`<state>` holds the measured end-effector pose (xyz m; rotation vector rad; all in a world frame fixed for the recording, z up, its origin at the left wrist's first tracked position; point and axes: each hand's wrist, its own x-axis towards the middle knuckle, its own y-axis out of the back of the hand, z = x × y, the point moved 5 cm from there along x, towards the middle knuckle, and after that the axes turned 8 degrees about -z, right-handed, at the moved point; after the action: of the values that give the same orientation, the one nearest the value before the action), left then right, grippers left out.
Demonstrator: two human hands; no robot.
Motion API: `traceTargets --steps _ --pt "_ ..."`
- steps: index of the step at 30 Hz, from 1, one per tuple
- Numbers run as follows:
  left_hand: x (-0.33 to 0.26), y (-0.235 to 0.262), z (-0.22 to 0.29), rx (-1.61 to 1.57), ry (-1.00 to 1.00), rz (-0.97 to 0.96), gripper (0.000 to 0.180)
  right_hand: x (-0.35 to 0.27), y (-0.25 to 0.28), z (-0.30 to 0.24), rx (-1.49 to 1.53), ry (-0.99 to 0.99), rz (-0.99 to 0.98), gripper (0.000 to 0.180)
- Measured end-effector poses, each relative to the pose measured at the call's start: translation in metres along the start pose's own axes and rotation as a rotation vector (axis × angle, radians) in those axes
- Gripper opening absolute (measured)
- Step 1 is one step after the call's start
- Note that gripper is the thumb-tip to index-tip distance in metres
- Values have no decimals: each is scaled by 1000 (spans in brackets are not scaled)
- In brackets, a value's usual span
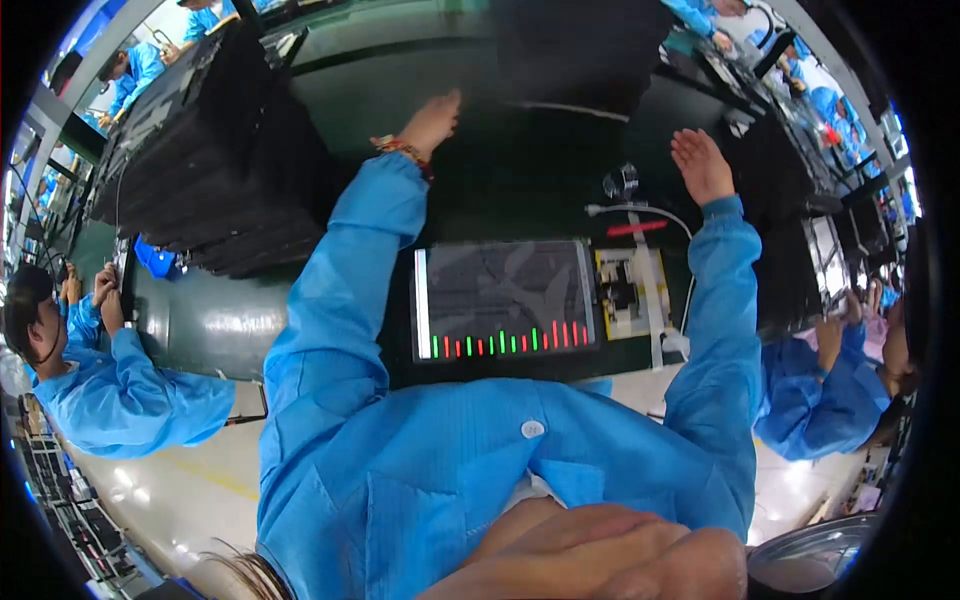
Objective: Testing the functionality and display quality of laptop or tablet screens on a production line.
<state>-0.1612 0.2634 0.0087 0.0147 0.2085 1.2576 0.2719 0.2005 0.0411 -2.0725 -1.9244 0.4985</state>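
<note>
Both my arms, in blue coat sleeves, stretch out over a dark green work surface. My left hand, with a beaded bracelet at the wrist, lies flat with its fingers stretched toward a large dark panel at the far side. My right hand is raised, palm flat and fingers straight, holding nothing, just right of a small clear round part. Between my arms lies a flat screen showing a row of red and green bars. A yellowish fixture sits to its right.
A tall stack of black trays stands at the left. A white cable and a red strip lie beyond the fixture. A person in a blue coat sits at the left, another at the right. More workers are at the far corners.
</note>
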Motion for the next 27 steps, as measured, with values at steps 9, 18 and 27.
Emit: traceTargets --steps 9,18,27 --pt "183 -23 -57 -556 72 191 71 168 -1 56 108 -296 212 48" --pt "251 0 -101 -352 -260 100 65 231 -13 89 79 -260 64 57" --pt "139 12 -77 -285 -228 133 51 182 -67 97 166 -365 -148 59"
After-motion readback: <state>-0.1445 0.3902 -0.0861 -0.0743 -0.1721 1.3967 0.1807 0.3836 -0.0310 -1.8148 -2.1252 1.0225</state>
